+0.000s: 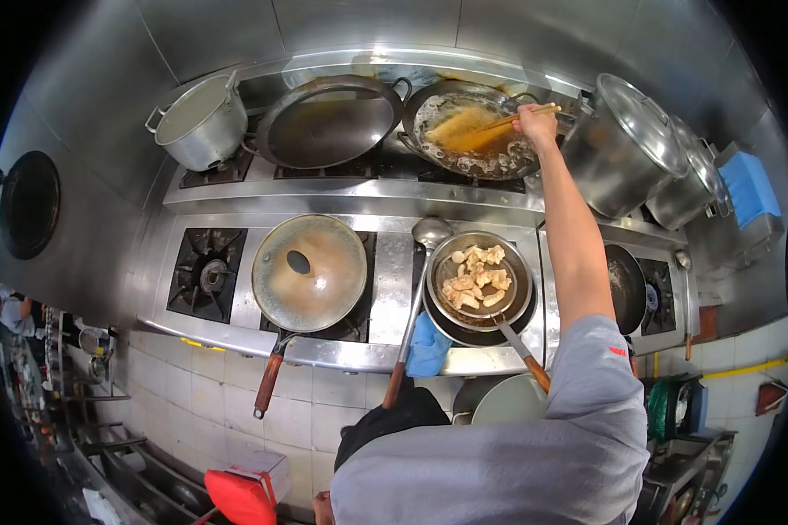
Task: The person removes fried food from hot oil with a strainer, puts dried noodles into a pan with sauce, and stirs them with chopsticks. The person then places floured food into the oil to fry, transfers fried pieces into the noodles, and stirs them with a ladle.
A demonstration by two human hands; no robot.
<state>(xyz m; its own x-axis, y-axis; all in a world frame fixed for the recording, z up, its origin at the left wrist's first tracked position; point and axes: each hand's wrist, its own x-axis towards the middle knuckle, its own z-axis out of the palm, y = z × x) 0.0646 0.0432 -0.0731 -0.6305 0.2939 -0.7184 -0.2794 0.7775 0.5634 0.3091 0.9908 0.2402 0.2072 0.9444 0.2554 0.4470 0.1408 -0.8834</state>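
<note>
At the back right of the stove, my right hand is closed around long wooden chopsticks. Their tips reach into a wok of bubbling oil, where golden food is frying. Below my outstretched arm sits a strainer with a wooden handle, holding pale fried pieces; it rests over a dark pan. A long-handled ladle lies beside it. Only a small part of my left hand shows low at the frame's bottom, by my side, and its fingers are hidden.
A lidded pan sits front left, its handle sticking out past the counter edge. Behind stand another wok and a tall pot. Large lidded stockpots crowd the right. A blue cloth hangs at the front edge.
</note>
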